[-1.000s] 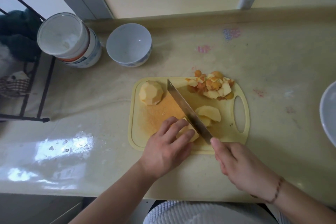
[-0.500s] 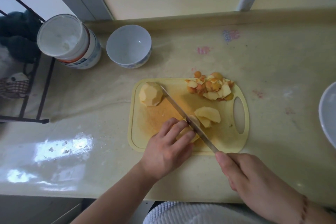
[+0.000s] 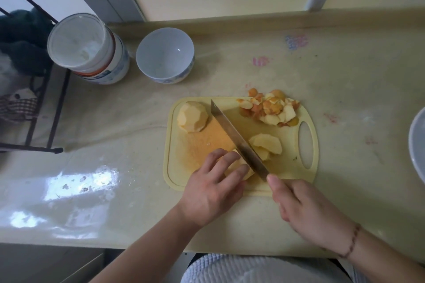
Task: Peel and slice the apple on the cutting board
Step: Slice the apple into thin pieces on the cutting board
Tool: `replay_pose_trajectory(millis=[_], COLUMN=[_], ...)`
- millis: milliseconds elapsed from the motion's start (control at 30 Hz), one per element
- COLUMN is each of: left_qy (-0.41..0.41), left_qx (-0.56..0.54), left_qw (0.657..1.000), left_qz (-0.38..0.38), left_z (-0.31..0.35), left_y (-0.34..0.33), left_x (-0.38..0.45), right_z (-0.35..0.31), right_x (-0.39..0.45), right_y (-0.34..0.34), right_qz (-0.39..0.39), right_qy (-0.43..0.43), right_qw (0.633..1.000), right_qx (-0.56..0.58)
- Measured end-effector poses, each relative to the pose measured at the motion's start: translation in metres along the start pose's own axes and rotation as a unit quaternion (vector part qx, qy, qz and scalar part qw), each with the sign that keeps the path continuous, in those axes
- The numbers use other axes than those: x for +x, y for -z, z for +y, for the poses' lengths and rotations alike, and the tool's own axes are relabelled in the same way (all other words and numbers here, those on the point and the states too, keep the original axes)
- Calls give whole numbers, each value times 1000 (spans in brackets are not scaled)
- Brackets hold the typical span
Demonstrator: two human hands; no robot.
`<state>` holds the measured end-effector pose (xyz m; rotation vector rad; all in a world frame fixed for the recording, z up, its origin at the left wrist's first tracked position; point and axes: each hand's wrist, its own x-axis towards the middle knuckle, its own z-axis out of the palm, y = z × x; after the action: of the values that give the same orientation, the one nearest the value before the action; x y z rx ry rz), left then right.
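Counter (image 3: pixel 345 89) lay open right of the cutting board (image 3: pixel 296 177). Left hand (image 3: pixel 213 188) arched over an apple piece (image 3: pixel 239 165) at its near edge, fingers pinning it; right hand (image 3: pixel 305 211) gripped the knife (image 3: pixel 236 138), blade angled alongside.

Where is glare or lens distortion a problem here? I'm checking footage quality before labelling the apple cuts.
Head view: window glare washes out the countertop at the near left; wide-angle bending curves the edges; the cutting board, knife and both hands stay evenly lit and reasonably sharp.
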<state>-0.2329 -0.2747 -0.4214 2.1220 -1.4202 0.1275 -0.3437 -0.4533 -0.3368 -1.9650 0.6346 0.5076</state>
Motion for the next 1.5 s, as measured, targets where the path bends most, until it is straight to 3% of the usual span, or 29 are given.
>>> replay_pose_trajectory(millis=[567, 1000, 1500], left_qy=[-9, -12, 8], left_qx=[-6, -3, 8], left_qw=[1000, 1000, 1000], left_qz=[-7, -3, 0], left_z=[-2, -2, 6], left_y=[0, 2, 6], left_x=[3, 5, 0], right_z=[-5, -2, -16], right_x=[-23, 7, -22], right_y=[6, -23, 16], right_qz=[-24, 37, -25], right_qy=[-7, 32, -32], right_qw=[1000, 999, 996], right_qx=[5, -16, 78])
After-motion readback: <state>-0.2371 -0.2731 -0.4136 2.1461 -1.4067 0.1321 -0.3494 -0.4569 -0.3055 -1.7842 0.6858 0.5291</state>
